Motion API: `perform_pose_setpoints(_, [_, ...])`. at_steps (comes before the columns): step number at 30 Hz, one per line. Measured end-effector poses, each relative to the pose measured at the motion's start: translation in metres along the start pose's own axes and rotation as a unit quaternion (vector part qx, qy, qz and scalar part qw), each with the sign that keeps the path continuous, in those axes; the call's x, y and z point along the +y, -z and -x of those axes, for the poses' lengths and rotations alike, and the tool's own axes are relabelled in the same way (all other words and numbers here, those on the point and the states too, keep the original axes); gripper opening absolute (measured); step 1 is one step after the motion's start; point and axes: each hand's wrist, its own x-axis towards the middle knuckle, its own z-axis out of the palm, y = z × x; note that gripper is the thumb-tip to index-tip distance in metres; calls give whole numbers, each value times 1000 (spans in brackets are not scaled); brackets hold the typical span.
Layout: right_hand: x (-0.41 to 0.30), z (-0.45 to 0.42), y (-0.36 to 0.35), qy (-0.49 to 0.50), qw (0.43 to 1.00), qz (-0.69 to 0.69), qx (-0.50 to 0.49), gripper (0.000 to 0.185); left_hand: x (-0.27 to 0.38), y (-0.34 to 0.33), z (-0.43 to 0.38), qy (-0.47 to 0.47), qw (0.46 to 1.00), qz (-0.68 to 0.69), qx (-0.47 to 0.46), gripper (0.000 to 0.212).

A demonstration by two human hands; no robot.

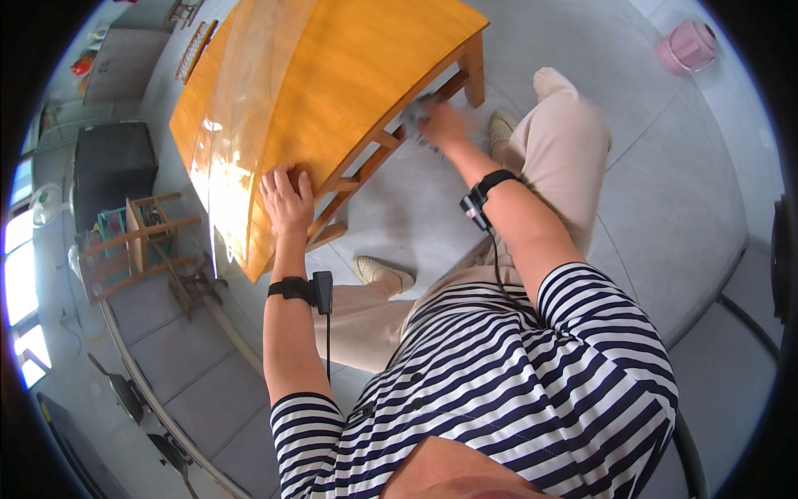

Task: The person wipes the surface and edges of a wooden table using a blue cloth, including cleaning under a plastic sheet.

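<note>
My left hand [288,199] rests on the top of a wooden table [349,81] near its edge, fingers spread, with nothing held. A clear plastic sheet [246,81] lies along part of the tabletop and hangs past its corner, with bright glare on it. My right hand [441,125] is blurred and grips a grey cloth [414,118]. Cloth and hand are at the table's side, by the lower wooden rail [380,153]. Whether the cloth touches the rail cannot be told.
A table leg [474,72] stands past my right hand. On the right is a pink bucket-like container [686,47] by the wall. Upturned wooden stools [140,240], a dark cabinet [115,168], a white fan [51,204] and two pans [128,399] are at left.
</note>
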Motion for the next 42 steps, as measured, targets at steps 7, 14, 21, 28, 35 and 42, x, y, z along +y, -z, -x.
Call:
perform_pose_setpoints(7, [-3,-3,11,35,989,0,142,39,-4,0,0,0,1000,-11,12,23])
perform_pose_setpoints(14, [23,-32,44,-87,986,15,140,44,-2,-1,0,-3,1000,-12,8,23])
perform_pose_setpoints(21, [6,10,-2,33,999,-11,11,52,1,3,-1,1,1000,-1,12,24])
perform_pose_setpoints(28, [4,-14,28,-17,995,-24,97,52,-4,0,2,5,1000,-17,11,24])
perform_pose_setpoints(35, [44,-14,6,14,987,-37,155,53,1,-1,-3,-2,1000,-12,9,24])
perform_pose_setpoints(42, [30,16,-41,-146,927,-293,182,45,-1,4,1,2,1000,-9,7,24])
